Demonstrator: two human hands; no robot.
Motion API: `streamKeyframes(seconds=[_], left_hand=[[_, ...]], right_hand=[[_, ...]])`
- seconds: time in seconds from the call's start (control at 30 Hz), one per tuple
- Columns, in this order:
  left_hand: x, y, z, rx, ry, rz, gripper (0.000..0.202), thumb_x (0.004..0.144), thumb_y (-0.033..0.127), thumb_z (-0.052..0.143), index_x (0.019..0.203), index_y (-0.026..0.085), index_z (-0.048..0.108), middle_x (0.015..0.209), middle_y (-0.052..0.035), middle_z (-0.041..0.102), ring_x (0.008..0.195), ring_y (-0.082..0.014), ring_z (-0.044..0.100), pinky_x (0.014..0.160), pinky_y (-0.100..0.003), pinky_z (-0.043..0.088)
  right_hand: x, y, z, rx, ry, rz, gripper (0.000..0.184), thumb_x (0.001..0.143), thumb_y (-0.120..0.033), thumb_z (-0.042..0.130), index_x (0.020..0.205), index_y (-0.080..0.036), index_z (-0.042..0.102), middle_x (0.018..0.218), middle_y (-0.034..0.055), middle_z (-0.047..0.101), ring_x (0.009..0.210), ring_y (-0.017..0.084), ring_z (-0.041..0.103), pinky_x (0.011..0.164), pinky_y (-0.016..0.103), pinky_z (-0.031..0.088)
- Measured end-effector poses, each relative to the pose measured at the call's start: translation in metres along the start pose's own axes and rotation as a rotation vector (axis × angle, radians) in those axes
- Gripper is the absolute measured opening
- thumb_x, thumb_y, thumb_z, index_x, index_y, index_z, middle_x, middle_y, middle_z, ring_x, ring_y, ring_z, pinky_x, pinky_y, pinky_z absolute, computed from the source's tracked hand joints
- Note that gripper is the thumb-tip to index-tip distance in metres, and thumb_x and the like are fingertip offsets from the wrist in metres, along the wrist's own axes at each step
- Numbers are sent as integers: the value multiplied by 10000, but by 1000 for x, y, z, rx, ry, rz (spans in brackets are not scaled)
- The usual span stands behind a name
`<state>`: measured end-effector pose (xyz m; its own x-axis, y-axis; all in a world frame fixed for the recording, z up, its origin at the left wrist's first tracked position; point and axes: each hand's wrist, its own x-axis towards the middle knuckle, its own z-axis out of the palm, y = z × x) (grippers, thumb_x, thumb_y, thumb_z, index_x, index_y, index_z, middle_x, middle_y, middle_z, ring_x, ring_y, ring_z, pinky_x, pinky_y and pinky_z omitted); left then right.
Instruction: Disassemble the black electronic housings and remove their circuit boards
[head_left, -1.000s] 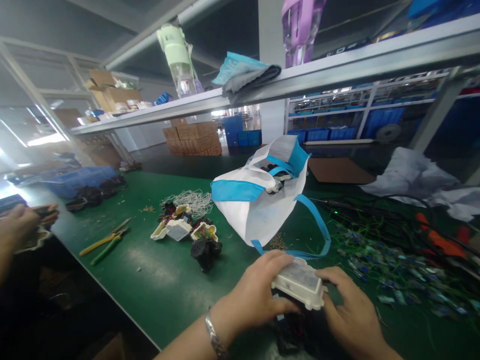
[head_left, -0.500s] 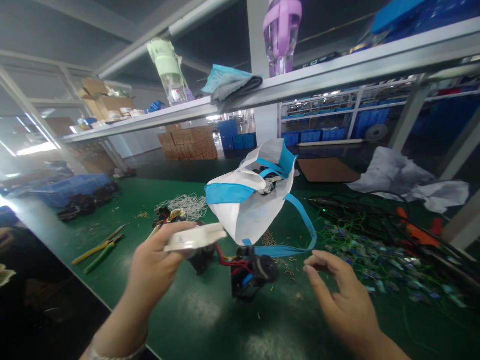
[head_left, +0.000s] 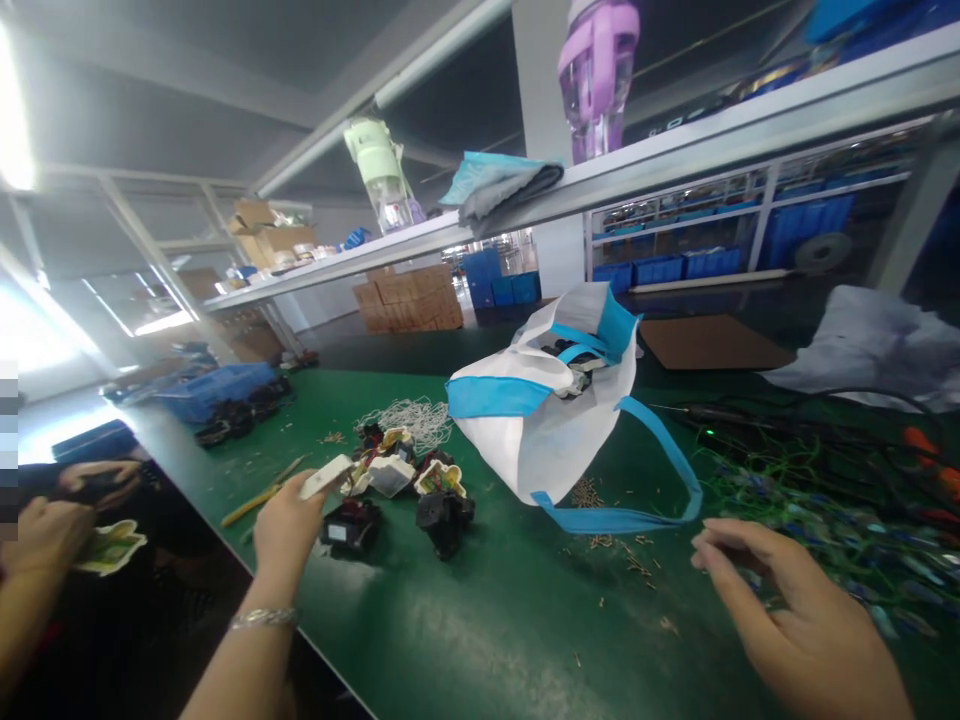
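My left hand (head_left: 283, 525) reaches out to the left and grips a white plastic cover (head_left: 325, 477) by its edge, just above a black part (head_left: 349, 526) with wires on the green table (head_left: 465, 620). Behind it lies a pile of white and black housings (head_left: 405, 475) and another black part (head_left: 445, 515). My right hand (head_left: 787, 610) hovers low at the right with its fingers loosely spread and nothing in it. A white bag with blue straps (head_left: 551, 415) stands behind the pile, with parts inside.
Yellow pliers (head_left: 259, 495) lie left of the pile. A tangle of green and blue wires (head_left: 810, 510) covers the table's right. Another person's hands (head_left: 52, 520) work at the far left. A shelf (head_left: 600, 175) with bottles and a cloth runs overhead.
My left hand pulled the white cover off the black part and carried it left to the pile. The black part now lies on the table. My right hand let go and drew back right.
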<state>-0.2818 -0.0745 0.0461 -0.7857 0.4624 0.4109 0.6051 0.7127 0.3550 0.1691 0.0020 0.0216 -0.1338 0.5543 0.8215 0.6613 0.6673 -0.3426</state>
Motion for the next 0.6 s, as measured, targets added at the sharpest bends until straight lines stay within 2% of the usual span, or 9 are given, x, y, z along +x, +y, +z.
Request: streamKeyframes(seconds=[0.07,0.17,0.27,0.33,0.4,0.47,0.53,0.6], left_hand=[[-5,-4,21,-3,-1,-32,427,780,439,406,1112,205,537,936,-127,624,800,-294,586,635,-355,447],[-20,-2,48,-11,-37,35,469,811,397,367,1213,164,433,1122,-129,542,947,-268,546,750,-349,446],[-37,2,66,-21,-94,147,541,772,354,453,1263,147,361,1305,-127,361,1118,-251,430,882,-336,393],[-45,5,71,16,-113,186,589,738,360,498,1273,163,349,1357,-137,259,1192,-291,329,924,-407,350],[-49,10,69,73,-74,198,590,734,380,494,1266,166,358,1362,-160,228,1221,-342,249,917,-509,314],[-52,21,60,86,44,225,548,749,393,465,1235,151,396,1339,-182,254,1215,-372,232,892,-570,296],[-56,40,45,2,205,315,501,752,385,456,1181,126,446,1299,-194,304,1200,-372,253,902,-574,287],[-65,68,29,-163,324,473,460,746,366,467,1129,111,478,1245,-187,362,1181,-341,299,942,-526,286]], right_hand=[[2,1,0,-12,-26,-13,268,854,-425,370,854,-209,529,739,9,607,558,154,580,559,251,478],[5,4,-3,-10,-46,19,277,843,-438,376,831,-219,546,749,13,613,574,170,581,597,277,482],[9,11,-10,-29,-45,88,293,835,-457,373,793,-231,554,724,13,613,586,182,580,590,294,480],[10,17,-17,-49,-52,109,311,832,-472,368,786,-229,558,720,19,612,591,189,578,608,307,481],[10,24,-23,-77,-55,103,341,828,-491,364,785,-219,566,734,27,615,600,191,581,623,315,484],[8,30,-30,-113,-51,84,378,831,-511,346,761,-212,567,735,26,614,594,184,583,595,306,485],[3,36,-37,-152,-57,63,411,840,-533,327,749,-212,567,738,20,612,595,176,586,548,289,481],[-7,45,-42,-184,-65,52,424,857,-536,309,757,-211,563,743,15,610,604,170,590,530,275,478]])
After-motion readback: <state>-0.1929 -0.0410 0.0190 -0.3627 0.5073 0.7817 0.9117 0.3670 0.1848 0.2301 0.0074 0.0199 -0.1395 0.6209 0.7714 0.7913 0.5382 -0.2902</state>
